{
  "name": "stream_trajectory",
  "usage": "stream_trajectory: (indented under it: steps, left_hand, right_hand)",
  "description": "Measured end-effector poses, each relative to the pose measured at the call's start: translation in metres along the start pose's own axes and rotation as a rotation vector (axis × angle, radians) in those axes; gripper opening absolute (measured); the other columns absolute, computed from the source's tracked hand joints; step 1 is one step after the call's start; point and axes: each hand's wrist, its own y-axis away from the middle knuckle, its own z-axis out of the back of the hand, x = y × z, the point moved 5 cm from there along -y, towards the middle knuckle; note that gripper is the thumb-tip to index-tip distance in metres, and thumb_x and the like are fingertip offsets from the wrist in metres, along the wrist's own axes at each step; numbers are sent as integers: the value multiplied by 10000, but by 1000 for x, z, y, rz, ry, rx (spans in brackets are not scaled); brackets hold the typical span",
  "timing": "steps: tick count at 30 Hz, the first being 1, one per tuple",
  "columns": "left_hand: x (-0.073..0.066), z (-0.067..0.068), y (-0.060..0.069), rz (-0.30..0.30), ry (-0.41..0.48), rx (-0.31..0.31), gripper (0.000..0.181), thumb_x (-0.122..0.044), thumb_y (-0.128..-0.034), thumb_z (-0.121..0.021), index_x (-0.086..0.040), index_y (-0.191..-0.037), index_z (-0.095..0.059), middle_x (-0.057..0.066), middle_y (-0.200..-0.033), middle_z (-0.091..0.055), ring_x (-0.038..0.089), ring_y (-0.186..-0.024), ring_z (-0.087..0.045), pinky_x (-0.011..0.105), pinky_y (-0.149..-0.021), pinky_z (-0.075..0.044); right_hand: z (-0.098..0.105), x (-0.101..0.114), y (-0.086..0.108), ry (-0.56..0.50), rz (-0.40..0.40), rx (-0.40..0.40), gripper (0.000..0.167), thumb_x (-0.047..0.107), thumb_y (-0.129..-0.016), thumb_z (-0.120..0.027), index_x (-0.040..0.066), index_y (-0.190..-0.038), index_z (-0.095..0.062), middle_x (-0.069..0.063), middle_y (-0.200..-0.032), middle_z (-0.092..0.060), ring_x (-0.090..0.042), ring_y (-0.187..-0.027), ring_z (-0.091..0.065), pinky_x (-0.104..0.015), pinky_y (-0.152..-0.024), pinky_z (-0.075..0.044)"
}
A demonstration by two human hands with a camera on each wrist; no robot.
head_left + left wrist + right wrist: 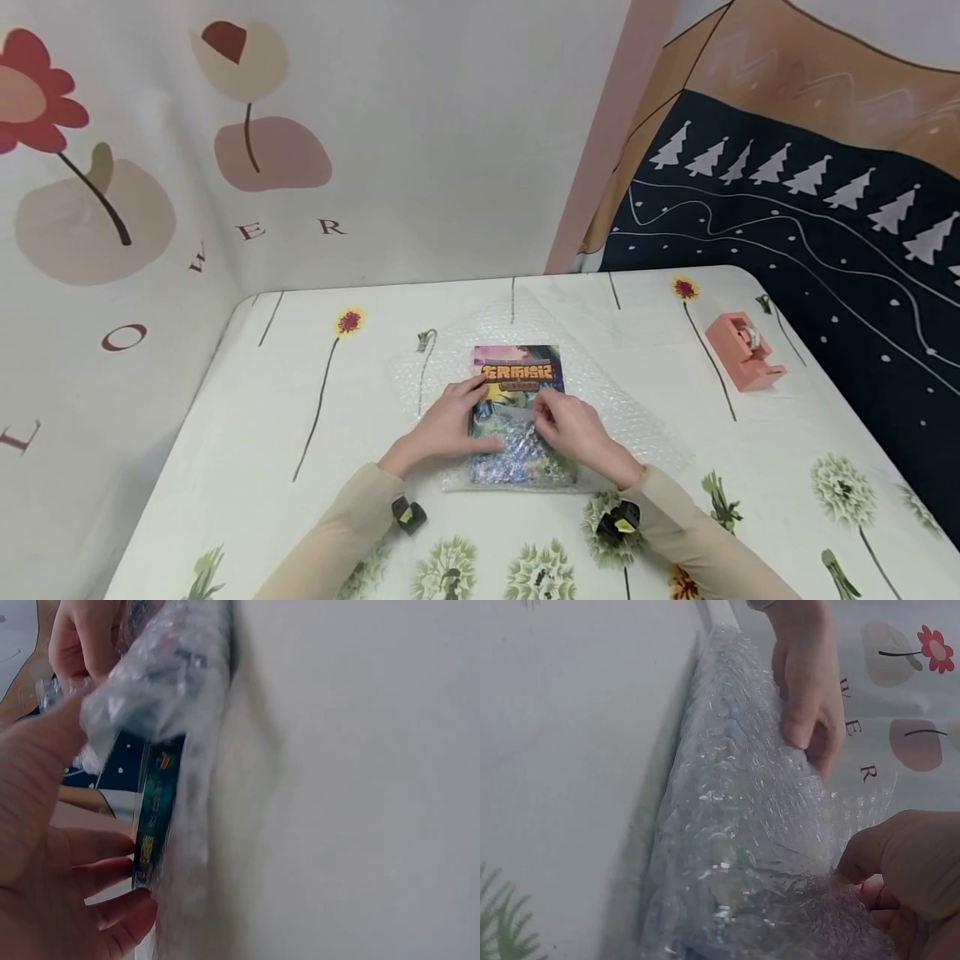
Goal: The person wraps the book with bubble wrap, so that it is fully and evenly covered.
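A book (519,373) with a bright illustrated cover lies flat on a sheet of bubble wrap (517,454). One flap of the wrap is folded up over the book's lower part; the title end shows bare. My left hand (447,421) rests along the book's left edge, thumb stretched over the folded flap. In the left wrist view, the fingertips (124,844) touch the book's dark spine (157,810). With thumb and fingers, my right hand (577,429) pinches the upper edge of the flap near the book's right side. The right wrist view shows this pinch on the clear wrap (727,802).
A pink tape dispenser (744,354) stands at the right of the table. The white tablecloth (255,417) has printed flowers. More bubble wrap (600,375) spreads flat behind and right of the book. Printed fabric (435,142) hangs behind the table, with dark fabric at the right.
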Motion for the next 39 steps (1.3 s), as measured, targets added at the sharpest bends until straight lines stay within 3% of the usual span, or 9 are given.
stream_trajectory:
  steps: [7, 15, 21, 26, 34, 39]
  left_hand:
    - [-2, -3, -2, 10, -30, -56, 937, -467, -670, -805, 29, -1369, -425, 148, -1470, -330, 348, -1281, -355, 471, -1008, -375]
    - [-2, -4, -1, 9, -40, -96, 926, -446, -651, -821, -32, -1378, -422, 160, -1453, -349, 360, -1272, -361, 500, -1007, -364]
    - [-8, -4, 2, -21, -12, -112, 857, -399, -676, -812, -126, -1383, -411, 228, -1464, -301, 416, -1246, -375, 571, -946, -378]
    - [-11, -5, 4, -27, -55, -72, 755, -398, -726, -769, -204, -1385, -456, 248, -1496, -222, 439, -1231, -376, 595, -887, -399]
    - [-8, -9, 3, -56, -166, 4, 629, -473, -797, -681, -232, -1355, -519, 215, -1507, -220, 417, -1203, -383, 543, -852, -421]
    - [-7, -7, 2, -66, -161, 14, 618, -473, -809, -677, -224, -1353, -521, 222, -1505, -219, 421, -1204, -378, 541, -840, -427]
  right_hand:
    - [-5, -1, -3, -7, -41, 48, 79, 28, -888, -561, 89, -856, -599, 44, -688, -538, -48, -512, -405, -204, -433, -326]
    - [-6, -3, -7, -64, -83, 36, 94, 2, -917, -547, 30, -908, -636, 15, -671, -563, -56, -498, -423, -218, -463, -372]
    - [-9, -7, -11, -47, -147, 40, 116, -45, -917, -509, -3, -947, -613, -40, -674, -583, -77, -447, -390, -223, -422, -332]
    - [-9, -6, -14, -19, -156, 30, 102, -54, -904, -517, -7, -932, -603, -79, -700, -606, -87, -461, -412, -226, -422, -345]
    - [-8, -6, -16, 8, -167, 52, 89, -30, -898, -538, 4, -931, -613, -57, -681, -593, -92, -475, -432, -226, -428, -359]
    - [4, -9, -21, 39, -170, 51, 60, 11, -896, -570, 23, -918, -625, -36, -708, -590, -93, -506, -446, -243, -450, -373]
